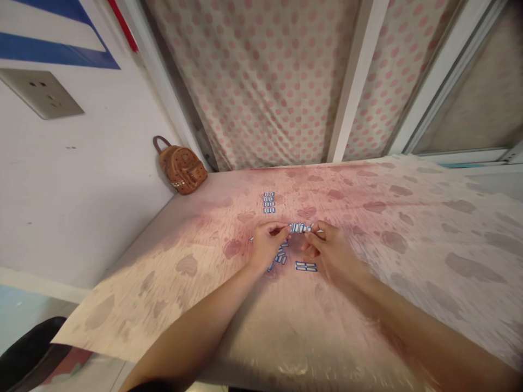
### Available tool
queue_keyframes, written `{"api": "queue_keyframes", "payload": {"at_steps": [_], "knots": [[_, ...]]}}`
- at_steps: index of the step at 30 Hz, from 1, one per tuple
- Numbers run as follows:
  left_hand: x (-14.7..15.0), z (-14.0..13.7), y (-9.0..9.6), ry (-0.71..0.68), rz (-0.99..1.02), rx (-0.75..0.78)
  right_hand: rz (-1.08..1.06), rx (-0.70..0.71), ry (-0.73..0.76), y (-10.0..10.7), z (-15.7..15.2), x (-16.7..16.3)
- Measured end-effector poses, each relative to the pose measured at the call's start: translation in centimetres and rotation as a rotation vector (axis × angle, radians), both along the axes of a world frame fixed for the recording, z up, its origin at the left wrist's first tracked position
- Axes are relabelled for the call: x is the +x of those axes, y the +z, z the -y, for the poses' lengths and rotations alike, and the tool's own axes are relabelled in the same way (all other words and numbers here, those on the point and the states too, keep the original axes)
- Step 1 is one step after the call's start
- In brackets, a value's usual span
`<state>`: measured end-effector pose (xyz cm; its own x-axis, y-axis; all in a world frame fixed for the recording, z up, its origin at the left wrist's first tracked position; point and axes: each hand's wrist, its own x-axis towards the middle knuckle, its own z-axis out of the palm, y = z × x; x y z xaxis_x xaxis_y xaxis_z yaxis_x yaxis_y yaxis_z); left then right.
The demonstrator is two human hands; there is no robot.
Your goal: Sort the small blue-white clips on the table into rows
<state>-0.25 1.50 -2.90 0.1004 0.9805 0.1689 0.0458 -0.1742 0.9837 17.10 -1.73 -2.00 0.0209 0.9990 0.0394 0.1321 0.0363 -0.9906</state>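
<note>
Pinching a row of small blue-edged tiles (299, 227) between both hands, I keep it just above the surface (408, 228): left hand (267, 245) grips one end, right hand (329, 247) the other. Loose tiles (281, 256) lie beneath; a neat stack (268, 202) sits beyond, a brown bag (182, 167) far left.

print on the small blue-edged labels (299, 228) too small to read, loose labels (281, 256) partly hidden under left hand (265, 246), black chair (28, 351) cut off at corner

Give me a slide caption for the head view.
Both hands, left hand and right hand, pinch a row of small blue-and-white tiles above the pink patterned tablecloth.
</note>
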Motion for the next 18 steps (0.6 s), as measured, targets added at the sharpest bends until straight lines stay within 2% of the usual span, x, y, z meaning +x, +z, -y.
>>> {"api": "queue_keyframes", "payload": {"at_steps": [8, 18], "knots": [[0.17, 0.55, 0.92, -0.025, -0.041, 0.046, 0.049, 0.039, 0.010, 0.06, 0.16, -0.05], [0.22, 0.67, 0.96, -0.055, -0.038, 0.049, 0.084, 0.025, 0.040, 0.30, 0.17, 0.08]]}}
